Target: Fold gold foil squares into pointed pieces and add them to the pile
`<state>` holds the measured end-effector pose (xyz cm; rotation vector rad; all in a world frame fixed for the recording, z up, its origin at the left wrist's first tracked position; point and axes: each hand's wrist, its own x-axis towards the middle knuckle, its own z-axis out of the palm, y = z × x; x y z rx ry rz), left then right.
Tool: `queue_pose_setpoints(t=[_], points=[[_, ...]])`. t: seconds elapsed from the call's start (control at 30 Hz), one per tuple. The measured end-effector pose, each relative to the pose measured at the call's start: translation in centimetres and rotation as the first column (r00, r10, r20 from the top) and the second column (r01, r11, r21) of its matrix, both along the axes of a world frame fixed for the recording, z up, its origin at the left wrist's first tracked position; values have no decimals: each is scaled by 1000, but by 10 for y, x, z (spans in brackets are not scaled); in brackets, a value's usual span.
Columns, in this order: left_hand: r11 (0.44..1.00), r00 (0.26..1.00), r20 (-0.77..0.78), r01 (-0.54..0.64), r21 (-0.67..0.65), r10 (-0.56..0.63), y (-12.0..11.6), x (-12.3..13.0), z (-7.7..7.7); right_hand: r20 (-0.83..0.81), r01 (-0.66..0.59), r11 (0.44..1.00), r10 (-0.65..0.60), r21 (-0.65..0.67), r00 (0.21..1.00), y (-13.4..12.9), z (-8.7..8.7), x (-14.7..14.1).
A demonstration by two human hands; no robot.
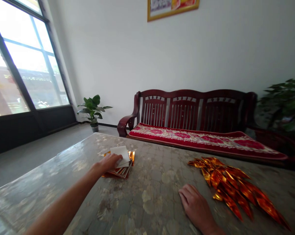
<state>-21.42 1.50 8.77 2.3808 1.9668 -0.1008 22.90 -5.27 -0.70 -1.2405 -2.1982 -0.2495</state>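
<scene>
On the left part of the table, my left hand (110,162) reaches to a loose stack of foil paper sheets (124,172), orange-gold on one side and pale on the other. Its fingers are closed at the edge of the top white-faced sheet of paper (120,152), which sits askew on the stack. My right hand (195,204) rests on the tabletop with its fingers curled in, and nothing shows in it. Just to its right lies a pile of folded foil pieces (230,184), shiny orange-gold with pointed ends.
The table (147,195) has a glossy flower-patterned cover. Behind it stands a dark red wooden bench (186,111) with a red patterned seat cover (181,133). A potted plant (93,109) is on the floor at left, another leafy plant (284,104) at right.
</scene>
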Motion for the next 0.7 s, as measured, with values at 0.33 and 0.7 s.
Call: queue_pose_setpoints(t=[0.33,0.7], points=[[999,999,23,33,-10,-33,-3,-5,4,-5,-8,1000,8,2,1000,0,-2,2],[997,1000,0,13,74,-13,-7,-3,-3,-14,-13,1000,13,3,1000,0,-3,3]])
